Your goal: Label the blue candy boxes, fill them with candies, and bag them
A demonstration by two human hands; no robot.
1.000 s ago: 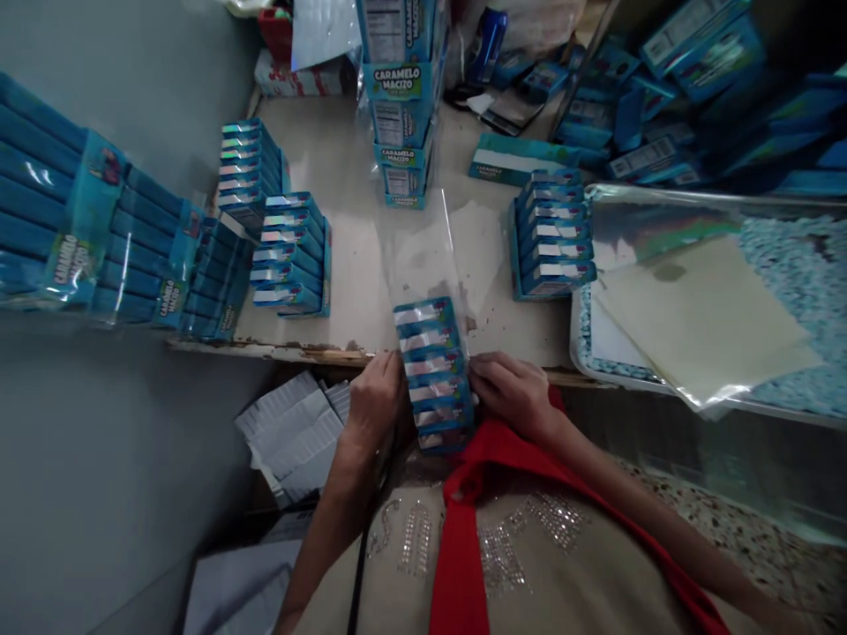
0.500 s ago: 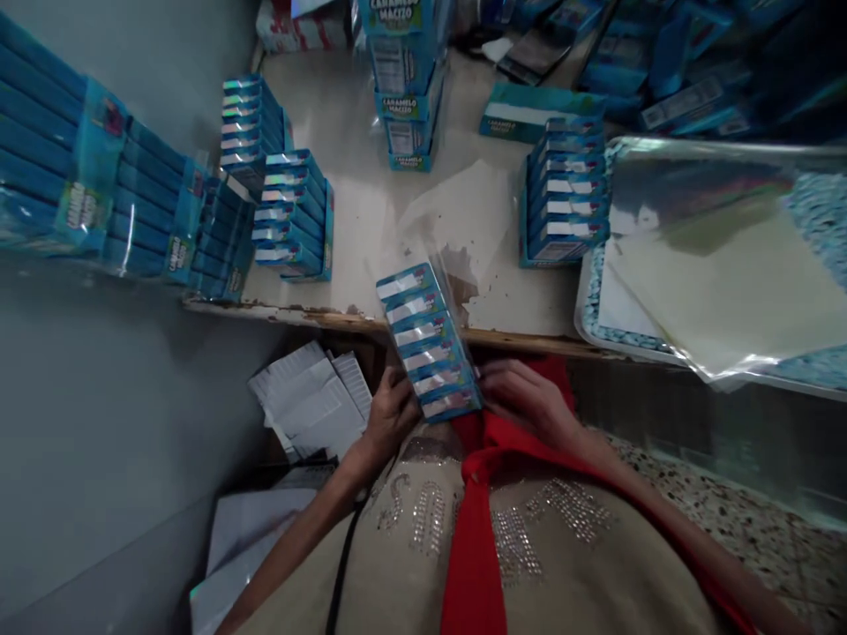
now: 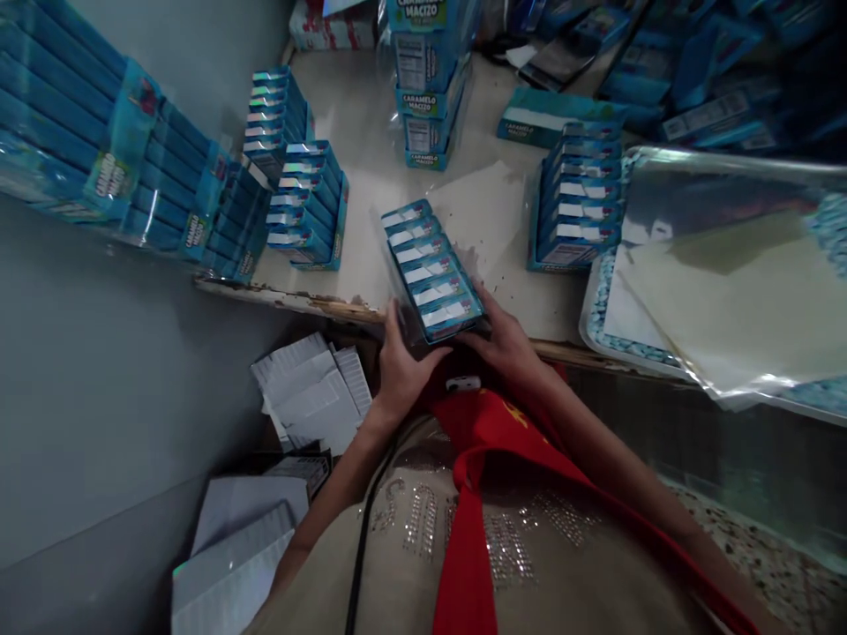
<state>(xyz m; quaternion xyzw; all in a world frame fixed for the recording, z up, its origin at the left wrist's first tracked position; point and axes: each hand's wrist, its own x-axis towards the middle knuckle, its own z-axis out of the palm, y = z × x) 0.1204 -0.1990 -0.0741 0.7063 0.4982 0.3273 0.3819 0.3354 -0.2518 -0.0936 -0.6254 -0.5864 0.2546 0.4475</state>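
A pack of blue candy boxes (image 3: 433,269), several in a row with white strips on their ends, leans over the front edge of the table in clear plastic wrap. My right hand (image 3: 506,344) grips its lower right side, fingers along the wall and thumb by the near end. At the lower left, my left hand (image 3: 403,366) holds the wrapped pack, its thumb stretched beneath the near end. Where the far fingers lie is partly hidden. Similar packs (image 3: 308,207) stand on the left of the table, and another pack (image 3: 579,203) on the right.
A tall wrapped stack (image 3: 423,97) stands at the back. Wrapped packs (image 3: 132,150) fill the left side. On the right lies a tray (image 3: 588,304) with plastic sheets (image 3: 734,300); loose blue boxes (image 3: 701,79) lie behind it. White flat cartons (image 3: 318,397) sit below the table.
Both hands have moved up and forward with the pack, from my lap to over the table edge. The left hand has opened wider around the pack's near end.
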